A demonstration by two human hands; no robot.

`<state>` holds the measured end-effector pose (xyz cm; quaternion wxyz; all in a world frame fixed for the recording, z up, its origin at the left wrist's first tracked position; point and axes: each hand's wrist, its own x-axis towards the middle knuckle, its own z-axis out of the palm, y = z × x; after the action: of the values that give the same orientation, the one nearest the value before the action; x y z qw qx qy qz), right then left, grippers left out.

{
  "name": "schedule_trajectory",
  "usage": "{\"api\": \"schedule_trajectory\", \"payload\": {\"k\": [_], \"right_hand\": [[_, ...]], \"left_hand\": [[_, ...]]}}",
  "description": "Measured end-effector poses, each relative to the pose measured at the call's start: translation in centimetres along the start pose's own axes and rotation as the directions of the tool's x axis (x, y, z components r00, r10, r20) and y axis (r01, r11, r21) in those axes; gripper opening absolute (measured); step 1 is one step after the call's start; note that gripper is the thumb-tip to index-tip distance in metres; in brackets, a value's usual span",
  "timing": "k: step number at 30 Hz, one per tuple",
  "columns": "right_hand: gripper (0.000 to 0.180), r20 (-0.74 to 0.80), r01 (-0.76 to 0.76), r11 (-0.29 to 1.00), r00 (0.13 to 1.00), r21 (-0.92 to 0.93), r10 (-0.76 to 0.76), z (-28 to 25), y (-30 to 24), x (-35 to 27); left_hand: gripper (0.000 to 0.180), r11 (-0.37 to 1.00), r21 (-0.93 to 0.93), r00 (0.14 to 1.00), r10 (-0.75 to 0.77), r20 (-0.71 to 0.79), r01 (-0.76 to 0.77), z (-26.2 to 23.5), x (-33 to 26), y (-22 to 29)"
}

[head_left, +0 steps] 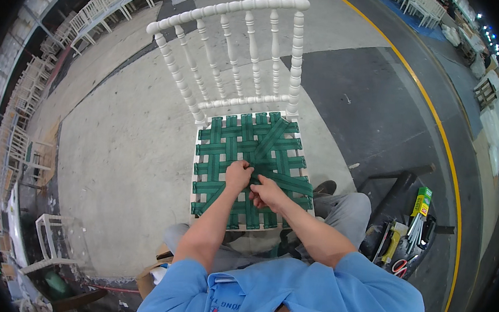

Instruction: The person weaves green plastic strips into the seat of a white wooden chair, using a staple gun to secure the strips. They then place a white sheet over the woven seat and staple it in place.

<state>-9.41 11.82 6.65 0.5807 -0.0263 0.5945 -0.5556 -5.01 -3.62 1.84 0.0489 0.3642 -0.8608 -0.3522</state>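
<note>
While the person sat close behind a white chair point(234, 55), both hands met over its seat, which was woven from green webbing point(262, 142). Near the middle of that seat, the left hand point(238, 175) was curled into a loose fist, its fingers closed on a strap where two bands crossed. Just to the right of it, almost touching, the right hand point(266, 193) lay with fingers bent and pinched on the webbing; how tightly it gripped could not be told. One strap point(271, 135) ran diagonally from the hands toward the seat's far right corner, over the other bands. Beyond the seat rose the chair's spindle back. To the right of the chair, on the dark floor, lay a tool tray point(404, 241) with red-handled scissors point(403, 265) and a green-and-yellow box point(421, 202). Far to the left of the chair stood rows of white chairs point(106, 1).
</note>
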Motion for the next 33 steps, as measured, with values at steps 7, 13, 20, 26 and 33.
{"api": "schedule_trajectory", "payload": {"k": [7,13,20,26,33], "right_hand": [[0.019,0.23,-0.267,0.711,0.962,0.65,0.151,-0.3,-0.1,7.3],[0.044,0.312,-0.353,0.419,0.936,0.837,0.165,-1.2,-0.5,10.5],[0.072,0.564,-0.529,0.441,0.823,0.725,0.062,-2.2,-0.1,11.3],[0.061,0.485,-0.46,0.392,0.874,0.796,0.041,-1.4,0.0,10.5],[0.042,-0.096,0.032,0.938,0.995,0.346,0.002,-0.6,0.5,2.8]], "left_hand": [[0.023,0.997,0.016,0.994,-0.082,0.074,0.081,-1.7,3.3,-0.5],[0.024,0.863,0.46,0.658,-0.472,0.587,0.208,-1.6,9.2,2.2],[0.03,0.812,0.486,0.55,-0.579,0.603,0.322,-0.9,11.6,0.0],[0.028,0.842,0.408,0.595,-0.538,0.596,0.352,-1.0,10.8,-0.5],[0.028,0.963,0.202,0.958,-0.219,0.186,0.181,-3.0,7.4,-2.8]]}}
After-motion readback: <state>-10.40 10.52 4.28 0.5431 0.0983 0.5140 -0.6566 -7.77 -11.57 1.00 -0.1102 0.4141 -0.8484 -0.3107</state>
